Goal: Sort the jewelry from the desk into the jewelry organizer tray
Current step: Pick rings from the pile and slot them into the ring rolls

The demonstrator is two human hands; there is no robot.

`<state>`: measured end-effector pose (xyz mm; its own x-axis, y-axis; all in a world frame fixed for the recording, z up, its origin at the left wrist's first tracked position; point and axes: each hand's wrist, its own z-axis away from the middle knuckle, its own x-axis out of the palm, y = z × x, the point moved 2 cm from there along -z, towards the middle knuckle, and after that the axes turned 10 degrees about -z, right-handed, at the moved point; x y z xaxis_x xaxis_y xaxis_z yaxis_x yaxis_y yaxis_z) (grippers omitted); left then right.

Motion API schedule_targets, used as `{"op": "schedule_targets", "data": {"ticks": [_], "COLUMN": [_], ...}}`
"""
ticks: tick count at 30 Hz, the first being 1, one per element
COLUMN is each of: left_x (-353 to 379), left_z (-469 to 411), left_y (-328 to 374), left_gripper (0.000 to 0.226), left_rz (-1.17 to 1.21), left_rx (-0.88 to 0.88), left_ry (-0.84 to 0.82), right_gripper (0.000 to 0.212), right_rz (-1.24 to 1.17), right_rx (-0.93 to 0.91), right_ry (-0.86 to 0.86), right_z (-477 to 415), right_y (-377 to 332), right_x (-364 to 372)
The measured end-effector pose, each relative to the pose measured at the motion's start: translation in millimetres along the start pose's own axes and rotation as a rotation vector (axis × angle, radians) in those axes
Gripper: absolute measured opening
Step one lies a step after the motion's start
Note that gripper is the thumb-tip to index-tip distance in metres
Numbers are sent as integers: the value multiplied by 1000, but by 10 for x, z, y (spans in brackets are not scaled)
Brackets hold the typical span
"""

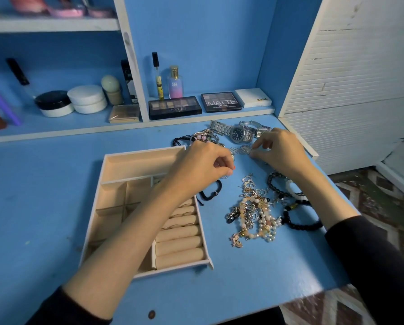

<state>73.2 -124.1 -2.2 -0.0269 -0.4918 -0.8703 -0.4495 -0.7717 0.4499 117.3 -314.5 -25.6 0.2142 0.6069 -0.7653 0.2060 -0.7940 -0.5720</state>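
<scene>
**Both hands at a silver piece beyond the tray**

Right hand [283, 148]: fingers bent, with thumb and fingertips closed in a pinch on the right end of a silver fan-shaped piece [241, 150], a row of thin spikes held just above the desk [44, 195].

Left hand [205, 160]: fingers curled tightly, thumb tip against the forefinger. The left end of the spiked piece reaches these fingers. It cannot be told whether they actually grip it.

Jewelry organizer tray [102, 202]: it lies on the desk under the left forearm. Several rings sit in its ring rolls [179, 240].

Unsorted items, all on the desk to the right of the tray:
- A tangled pile of pearl and chain jewelry [252, 212] lies below the hands.
- A black bead bracelet [300, 225] touches the pile's right side.
- A black cord bracelet [211, 193] lies just beside the tray's right wall.
- Two silver watches [238, 133] lie beyond the hands, near the desk's back edge.
</scene>
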Motion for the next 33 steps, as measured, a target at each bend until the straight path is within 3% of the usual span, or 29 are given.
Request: {"op": "schedule_targets", "data": {"ticks": [5,16,24,33], "left_x": [-71,-342,-470,-479], "left_z": [49,441,989,1320], "left_y": [-7,-195,-398,-327], "left_gripper": [3,7,13,8], "left_rz": [-3,78,134,59], "left_rx": [0,-76,-198,-117], "left_ry": [17,107,129,96], "right_gripper": [11,17,16,19], "right_rz": [-113,-813,-1001,-1093], "right_rx": [-11,156,212,181], "right_ry": [36,-41,-129,-127], "right_z": [53,482,824,984], "right_y": [-31,-622,-996,-1146], "right_x": [14,101,313,462]}}
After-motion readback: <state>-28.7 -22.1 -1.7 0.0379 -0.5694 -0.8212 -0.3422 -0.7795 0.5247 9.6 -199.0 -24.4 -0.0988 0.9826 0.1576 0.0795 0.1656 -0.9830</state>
